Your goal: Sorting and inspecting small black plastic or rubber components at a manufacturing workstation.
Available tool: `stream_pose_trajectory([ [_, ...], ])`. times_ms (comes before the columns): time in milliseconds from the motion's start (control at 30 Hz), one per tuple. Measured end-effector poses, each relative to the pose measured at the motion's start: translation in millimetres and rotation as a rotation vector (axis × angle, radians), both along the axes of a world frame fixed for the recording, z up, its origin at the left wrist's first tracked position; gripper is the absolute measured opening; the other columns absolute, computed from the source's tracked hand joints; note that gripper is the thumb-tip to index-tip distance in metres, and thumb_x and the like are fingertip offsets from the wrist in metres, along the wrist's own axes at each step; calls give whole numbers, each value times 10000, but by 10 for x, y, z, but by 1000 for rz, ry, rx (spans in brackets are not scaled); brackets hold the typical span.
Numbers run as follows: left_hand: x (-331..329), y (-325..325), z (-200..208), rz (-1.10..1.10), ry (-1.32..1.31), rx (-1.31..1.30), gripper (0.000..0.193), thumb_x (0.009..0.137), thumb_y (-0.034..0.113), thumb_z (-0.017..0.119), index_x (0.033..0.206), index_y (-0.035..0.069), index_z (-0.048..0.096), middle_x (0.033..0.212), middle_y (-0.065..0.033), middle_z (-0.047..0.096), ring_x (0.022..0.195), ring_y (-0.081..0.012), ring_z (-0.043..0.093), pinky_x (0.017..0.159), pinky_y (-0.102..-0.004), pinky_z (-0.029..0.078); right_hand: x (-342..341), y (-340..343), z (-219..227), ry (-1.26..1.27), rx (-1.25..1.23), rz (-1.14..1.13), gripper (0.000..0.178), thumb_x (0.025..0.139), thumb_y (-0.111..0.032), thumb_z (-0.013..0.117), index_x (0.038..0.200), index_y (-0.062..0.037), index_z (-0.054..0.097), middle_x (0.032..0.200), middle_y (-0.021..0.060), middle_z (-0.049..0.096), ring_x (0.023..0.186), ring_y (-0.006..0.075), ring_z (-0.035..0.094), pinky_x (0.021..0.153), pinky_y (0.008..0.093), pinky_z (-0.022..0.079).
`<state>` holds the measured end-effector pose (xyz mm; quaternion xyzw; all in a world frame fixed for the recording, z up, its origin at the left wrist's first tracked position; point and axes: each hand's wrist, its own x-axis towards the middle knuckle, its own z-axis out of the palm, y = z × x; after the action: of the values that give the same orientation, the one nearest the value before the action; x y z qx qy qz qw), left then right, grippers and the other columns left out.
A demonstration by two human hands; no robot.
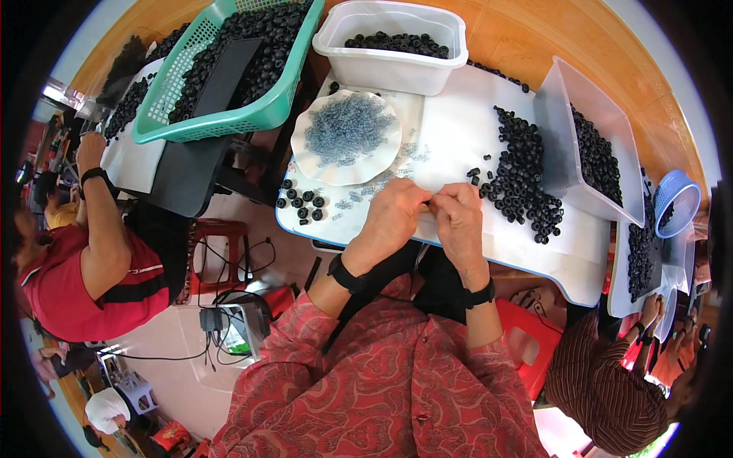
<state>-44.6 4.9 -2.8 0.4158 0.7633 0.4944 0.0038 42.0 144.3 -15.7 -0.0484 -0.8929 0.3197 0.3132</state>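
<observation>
My left hand (388, 220) and my right hand (459, 221) meet above the front edge of the white table (450, 137), fingertips pinched together. Whatever lies between the fingers is too small and covered to make out. Left of them stands a white scalloped plate (385, 156) heaped with small translucent blue-grey pieces (347, 128), some of which are scattered beside it. To the right is a pile of small black ring-like parts (523, 172). Several more black parts (304, 200) sit near the table's left front corner.
A white tub (389, 70) and a tilted clear bin (569, 164), both with black parts, stand at the back and right. A green basket (256, 118) heaped with black parts is at left. People sit on both sides. Cables (221, 320) trail over the floor.
</observation>
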Motion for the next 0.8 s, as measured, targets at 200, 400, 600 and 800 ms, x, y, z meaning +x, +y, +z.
stream_pose_trajectory([
  [200, 31, 30, -2, -27, 49, -1, 180, 805, -46, 680, 976, -3, 716, 855, -142, 652, 844, -343, 629, 729, -411, 518, 32, -72, 45, -6, -207, -82, 209, 730, 136, 680, 868, -21, 671, 903, 113, 600, 920, 327, 573, 840, 428, 469],
  [400, 80, 34, 9, -34, 70, 36, 186, 827, -61, 664, 1001, -17, 712, 869, -146, 647, 839, -340, 626, 727, -410, 519, 45, -25, -2, 65, -43, -49, 144, 794, 113, 690, 894, 14, 660, 974, 147, 621, 938, 343, 596, 854, 417, 494],
  [600, 131, 60, -12, 3, 143, 69, 177, 817, -71, 673, 983, -17, 702, 890, -139, 640, 834, -331, 625, 720, -401, 522, 52, -50, 32, 87, -180, -66, 111, 851, 72, 671, 945, 13, 662, 1006, 154, 628, 943, 323, 605, 838, 391, 508],
  [800, 127, 77, -87, 31, 185, 116, 155, 787, -46, 682, 939, -11, 681, 891, -132, 623, 846, -337, 613, 716, -404, 526, 25, -232, 98, 93, -277, -106, 92, 926, -25, 633, 998, 30, 649, 1047, 169, 619, 982, 324, 596, 858, 387, 508],
])
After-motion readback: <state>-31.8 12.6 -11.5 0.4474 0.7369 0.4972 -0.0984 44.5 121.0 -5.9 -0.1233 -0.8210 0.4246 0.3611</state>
